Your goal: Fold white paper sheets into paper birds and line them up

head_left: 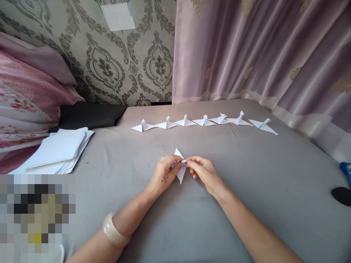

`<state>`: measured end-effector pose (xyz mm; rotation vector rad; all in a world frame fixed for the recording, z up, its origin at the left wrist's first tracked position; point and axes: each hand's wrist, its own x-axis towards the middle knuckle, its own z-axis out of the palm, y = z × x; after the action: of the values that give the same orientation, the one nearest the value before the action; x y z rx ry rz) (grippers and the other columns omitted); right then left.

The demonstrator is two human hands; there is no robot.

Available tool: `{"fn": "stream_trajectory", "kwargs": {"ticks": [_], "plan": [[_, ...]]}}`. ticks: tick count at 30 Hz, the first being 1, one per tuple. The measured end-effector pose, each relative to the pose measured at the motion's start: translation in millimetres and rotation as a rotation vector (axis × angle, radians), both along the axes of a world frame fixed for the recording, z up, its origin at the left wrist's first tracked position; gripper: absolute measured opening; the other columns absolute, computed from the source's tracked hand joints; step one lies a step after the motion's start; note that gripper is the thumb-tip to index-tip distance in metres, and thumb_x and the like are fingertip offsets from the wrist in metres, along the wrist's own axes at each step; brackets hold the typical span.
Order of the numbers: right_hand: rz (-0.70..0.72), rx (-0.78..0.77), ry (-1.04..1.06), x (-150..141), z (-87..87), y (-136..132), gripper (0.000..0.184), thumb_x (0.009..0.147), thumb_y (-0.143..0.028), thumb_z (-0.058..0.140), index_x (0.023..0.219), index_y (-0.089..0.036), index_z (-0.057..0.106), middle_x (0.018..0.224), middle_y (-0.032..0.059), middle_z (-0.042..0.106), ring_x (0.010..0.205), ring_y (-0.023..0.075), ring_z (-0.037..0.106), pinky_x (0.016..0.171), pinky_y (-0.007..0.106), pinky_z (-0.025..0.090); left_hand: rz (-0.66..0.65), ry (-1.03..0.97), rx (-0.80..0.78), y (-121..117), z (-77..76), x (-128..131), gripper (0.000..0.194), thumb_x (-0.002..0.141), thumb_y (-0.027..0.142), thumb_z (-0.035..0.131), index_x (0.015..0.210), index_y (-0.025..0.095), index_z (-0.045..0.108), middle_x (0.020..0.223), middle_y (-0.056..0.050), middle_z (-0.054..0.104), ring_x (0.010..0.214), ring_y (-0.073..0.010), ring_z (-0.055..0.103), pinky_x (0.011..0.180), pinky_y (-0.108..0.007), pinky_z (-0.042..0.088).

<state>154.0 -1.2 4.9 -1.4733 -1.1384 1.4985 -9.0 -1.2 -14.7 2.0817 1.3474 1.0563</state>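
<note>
A folded white paper crane (181,174) is held between my two hands over the grey sheet, one wing pointing away from me and the other toward me. My left hand (165,171) pinches its body from the left, thumb and forefinger near the middle. From the right, the thumb and fingers of my right hand (201,170) close on a small tip at the crane's centre. My fingers cover part of the body. Beyond them, several finished-looking paper cranes (185,121) stand in a row with wings spread.
At the left lies a stack of white paper (59,148), with a black folded item (90,115) behind it. Pink floral fabric (24,98) hangs over the left edge. Purple curtains (227,51) border the back right. A dark rounded object (341,196) sits at the right edge.
</note>
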Motion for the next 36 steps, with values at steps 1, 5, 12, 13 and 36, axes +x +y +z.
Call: {"fn": "stream_trajectory", "kwargs": {"ticks": [1,5,12,13,36], "plan": [[-0.004,-0.013,0.014,-0.3,0.7,0.5,0.02,0.075,-0.037,0.062,0.076,-0.018,0.065,0.066,-0.0016,0.055,0.056,0.0088,0.046,0.05,0.022,0.036,-0.001,0.004,0.008,-0.1,0.0,0.0,0.009,0.088,0.021,0.058,0.094,0.023,0.065,0.097,-0.003,0.072,0.091,-0.0187,0.066,0.085,-0.032,0.047],[-0.021,-0.061,0.091,-1.6,0.6,2.4,0.024,0.071,-0.04,0.068,0.071,-0.017,0.064,0.066,-0.0021,0.054,0.053,0.0064,0.042,0.046,0.021,0.032,-0.036,0.019,0.05,0.5,-1.7,-0.6,0.011,0.089,0.02,0.058,0.096,0.023,0.065,0.098,-0.003,0.073,0.092,-0.0191,0.067,0.085,-0.033,0.046],[-0.022,-0.234,0.327,0.8,0.8,6.1,0.024,0.061,-0.033,0.076,0.067,-0.014,0.063,0.065,-0.0014,0.053,0.052,0.0043,0.039,0.042,0.019,0.029,-0.043,-0.021,0.052,1.5,-1.2,-0.5,0.014,0.091,0.022,0.055,0.092,0.023,0.069,0.094,-0.003,0.075,0.09,-0.0197,0.068,0.086,-0.035,0.048],[-0.022,-0.251,0.351,1.3,0.9,6.4,0.024,0.06,-0.032,0.076,0.067,-0.014,0.063,0.066,-0.0013,0.053,0.051,0.0039,0.038,0.042,0.019,0.029,-0.04,-0.025,0.044,1.4,-0.9,-0.5,0.015,0.091,0.023,0.054,0.092,0.024,0.069,0.094,-0.003,0.075,0.09,-0.02,0.069,0.086,-0.035,0.049],[-0.027,-0.163,0.215,5.1,-1.7,3.8,0.022,0.067,-0.035,0.067,0.063,-0.017,0.055,0.064,-0.002,0.051,0.051,0.0057,0.039,0.043,0.021,0.029,0.143,-0.112,-0.078,2.6,3.1,-0.6,0.016,0.091,0.027,0.052,0.091,0.022,0.068,0.093,-0.002,0.073,0.084,-0.0177,0.067,0.08,-0.029,0.051]]}}
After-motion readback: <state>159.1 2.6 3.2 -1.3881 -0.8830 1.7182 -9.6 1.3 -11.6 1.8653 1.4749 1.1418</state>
